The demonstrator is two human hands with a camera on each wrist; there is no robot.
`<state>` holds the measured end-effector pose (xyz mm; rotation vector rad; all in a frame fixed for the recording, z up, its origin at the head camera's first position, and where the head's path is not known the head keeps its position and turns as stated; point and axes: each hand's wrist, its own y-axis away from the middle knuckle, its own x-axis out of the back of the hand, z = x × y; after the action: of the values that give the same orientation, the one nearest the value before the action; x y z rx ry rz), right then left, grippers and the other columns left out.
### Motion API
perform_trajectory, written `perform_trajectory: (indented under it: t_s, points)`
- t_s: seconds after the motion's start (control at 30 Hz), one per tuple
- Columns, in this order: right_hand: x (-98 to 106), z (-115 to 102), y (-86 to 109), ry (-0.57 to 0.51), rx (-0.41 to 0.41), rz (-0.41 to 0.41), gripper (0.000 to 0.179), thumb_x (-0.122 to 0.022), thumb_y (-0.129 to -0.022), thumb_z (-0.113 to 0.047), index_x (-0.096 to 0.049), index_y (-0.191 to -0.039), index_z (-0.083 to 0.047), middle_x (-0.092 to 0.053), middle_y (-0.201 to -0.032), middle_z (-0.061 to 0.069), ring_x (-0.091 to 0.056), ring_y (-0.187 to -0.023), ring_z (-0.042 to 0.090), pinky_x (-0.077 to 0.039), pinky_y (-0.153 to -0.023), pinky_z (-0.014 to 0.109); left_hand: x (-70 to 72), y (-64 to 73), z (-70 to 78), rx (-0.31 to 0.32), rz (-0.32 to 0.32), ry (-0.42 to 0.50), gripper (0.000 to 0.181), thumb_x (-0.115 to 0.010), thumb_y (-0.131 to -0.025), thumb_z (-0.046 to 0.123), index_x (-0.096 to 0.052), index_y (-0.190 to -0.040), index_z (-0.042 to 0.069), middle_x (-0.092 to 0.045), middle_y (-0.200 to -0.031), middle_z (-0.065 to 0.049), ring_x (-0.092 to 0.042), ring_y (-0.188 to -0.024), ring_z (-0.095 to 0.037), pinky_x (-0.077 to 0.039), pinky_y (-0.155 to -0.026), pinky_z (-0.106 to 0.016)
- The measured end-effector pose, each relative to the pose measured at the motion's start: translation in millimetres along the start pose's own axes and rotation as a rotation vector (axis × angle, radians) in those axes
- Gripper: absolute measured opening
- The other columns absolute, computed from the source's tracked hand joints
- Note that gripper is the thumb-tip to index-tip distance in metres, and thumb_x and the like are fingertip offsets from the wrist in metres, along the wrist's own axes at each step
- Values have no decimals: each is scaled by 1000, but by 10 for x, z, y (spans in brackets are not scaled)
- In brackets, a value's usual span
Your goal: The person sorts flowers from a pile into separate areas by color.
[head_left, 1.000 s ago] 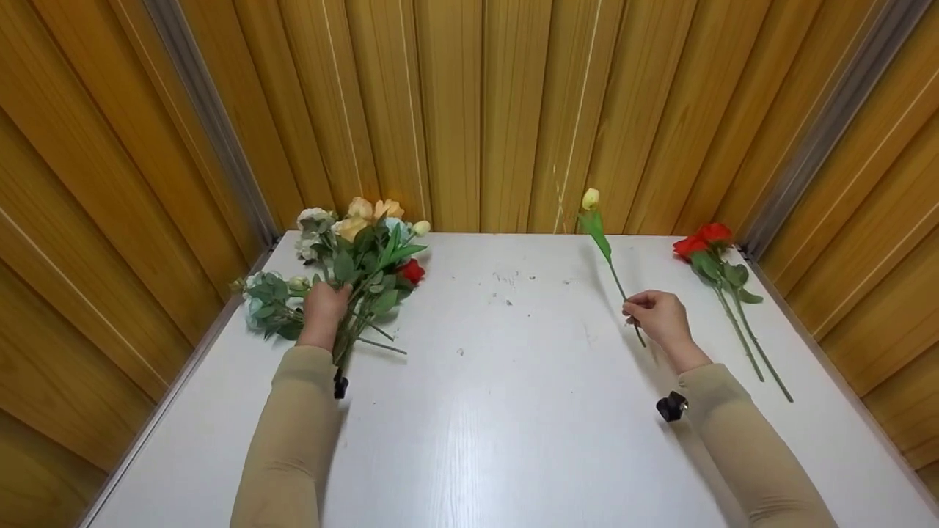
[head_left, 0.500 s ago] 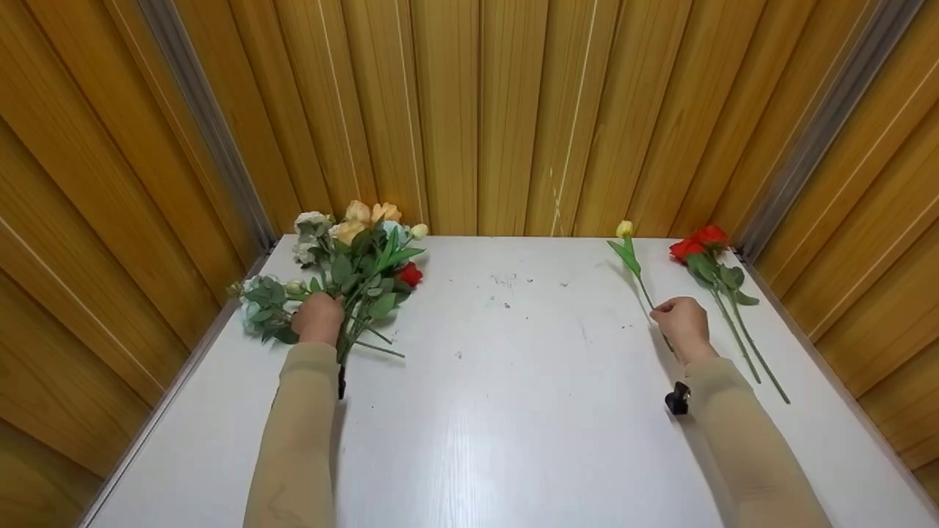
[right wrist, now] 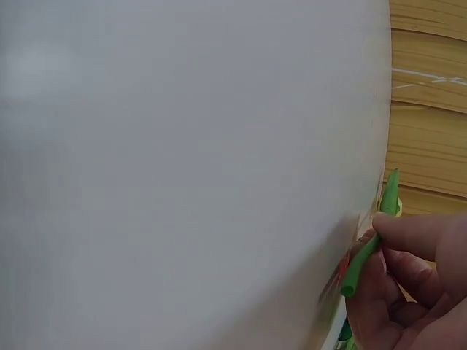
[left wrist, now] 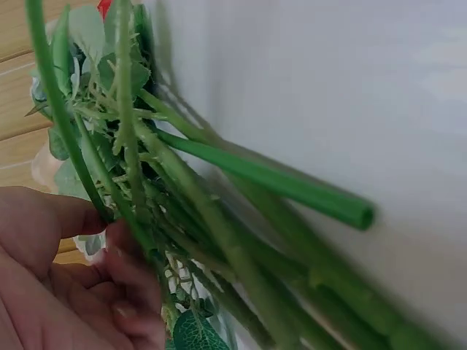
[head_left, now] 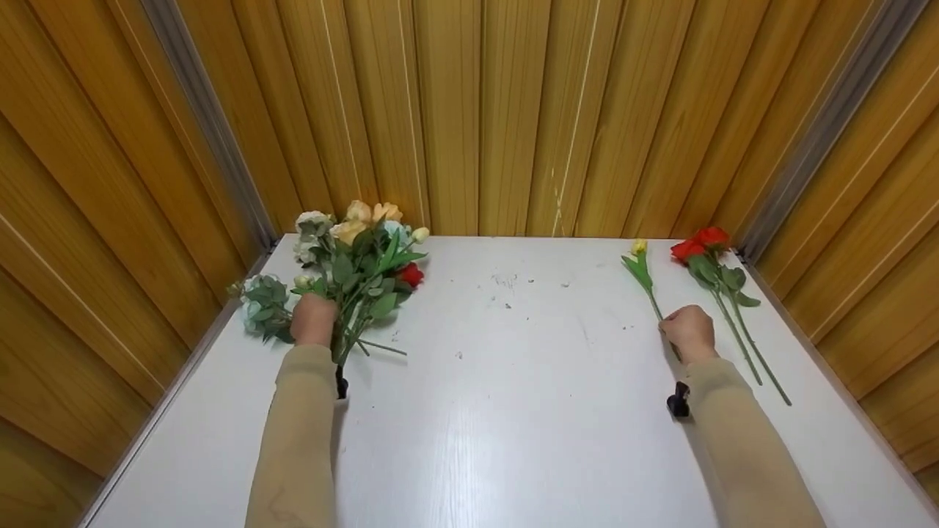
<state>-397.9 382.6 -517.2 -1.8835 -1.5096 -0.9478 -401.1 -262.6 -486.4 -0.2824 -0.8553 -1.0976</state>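
Observation:
In the head view my left hand [head_left: 314, 320] is at the stems of a mixed bundle of artificial flowers [head_left: 359, 271] on the left of the white table. The left wrist view shows its thumb and finger pinching a smooth green flower stem [left wrist: 76, 153]. Several other stems cross in front of it. On the right side, my right hand [head_left: 689, 334] holds a yellow tulip [head_left: 642, 273] by the lower stem, bloom pointing away from me. Up close in the right wrist view, the cut end of the tulip stem [right wrist: 357, 270] sticks out between thumb and fingers.
Two red roses [head_left: 700, 246] with long stems lie to the right of the tulip. A pale blue flower [head_left: 260, 304] lies left of the bundle. Wood-pattern panels [head_left: 506, 117] rise behind the white table [head_left: 477, 411] and along both sides.
My right hand has moved right and toward me, bringing the tulip down to the right beside the red roses. The left hand has shifted only slightly at the bundle.

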Motion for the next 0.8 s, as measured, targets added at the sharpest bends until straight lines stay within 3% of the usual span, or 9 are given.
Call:
perform_trajectory:
  t_s: [0.1,0.17,0.3,0.43,0.53,0.8]
  points:
    - [-12,20,-6,7,-10,-19,25,-64,-93,-10,-72,-100,13,-74,-96,26,-69,-86,34,-55,-71,39,48,-11,26,25,-29,98,23,-48,-103,17,-60,-88,4,-58,-80,-10,-50,-70,-22,-44,-64,-36]
    - [-12,15,-7,-1,-17,-31,25,-65,-93,-10,-72,-101,13,-74,-98,27,-69,-89,36,-56,-71,40,82,-20,51,52,-56,186,26,-48,-104,18,-64,-103,-2,-58,-73,-8,-56,-62,-17,-49,-60,-31]
    - [-6,2,-15,-20,-17,-34,24,-68,-93,-9,-72,-102,12,-73,-100,28,-69,-91,38,-57,-72,41,132,-23,93,131,-142,487,41,-52,-106,17,-53,-138,-9,-62,-64,-5,-65,-52,-11,-61,-60,-26]
    - [-7,10,-16,-11,5,-13,23,-70,-92,-10,-73,-100,12,-73,-100,28,-68,-94,41,-57,-75,43,130,1,110,174,-218,729,48,-53,-107,13,-43,-150,-7,-70,-65,-4,-73,-58,-12,-63,-67,-26]
    - [-14,24,-18,1,13,-11,23,-70,-91,-10,-72,-100,11,-73,-100,28,-68,-94,42,-56,-76,44,107,11,99,184,-235,804,49,-51,-108,12,-39,-152,-7,-73,-68,-3,-76,-65,-11,-63,-69,-24]
    - [-7,28,-27,12,-13,-25,25,-70,-92,-12,-72,-101,11,-73,-100,27,-68,-93,40,-56,-75,43,86,11,96,187,-203,845,48,-50,-109,15,-41,-152,-6,-76,-73,-1,-78,-72,-11,-61,-64,-21]
